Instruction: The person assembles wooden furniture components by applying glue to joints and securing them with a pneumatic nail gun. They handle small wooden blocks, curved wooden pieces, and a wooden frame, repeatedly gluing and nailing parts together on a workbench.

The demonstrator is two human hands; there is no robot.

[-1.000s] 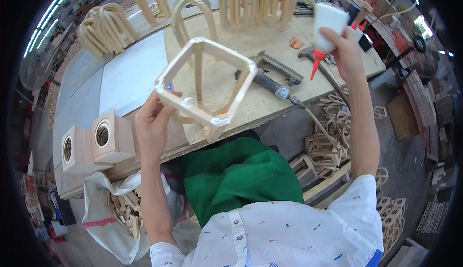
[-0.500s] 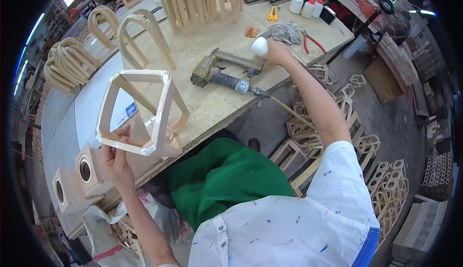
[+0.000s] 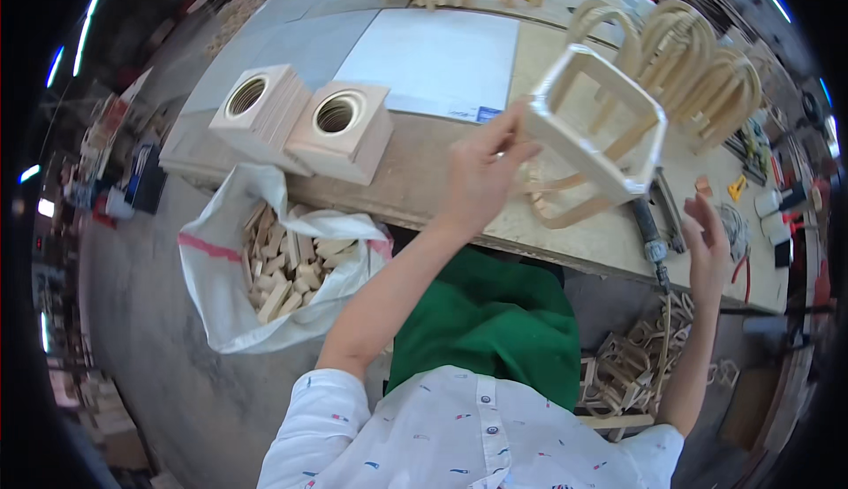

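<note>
Wooden frame (image 3: 574, 149) in left hand (image 3: 482, 171) above workbench (image 3: 424, 166)

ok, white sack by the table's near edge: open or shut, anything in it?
Open, not empty: the sack's mouth gapes and small wood pieces show inside. Can't tell how deep they go.

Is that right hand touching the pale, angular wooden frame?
Apart. The head view shows a gap between the right hand and the pale, angular wooden frame, with a dark-handled metal tool visible there.

Left grip (image 3: 481, 175) in a pinch, right grip (image 3: 708, 246) loose, upright
</note>
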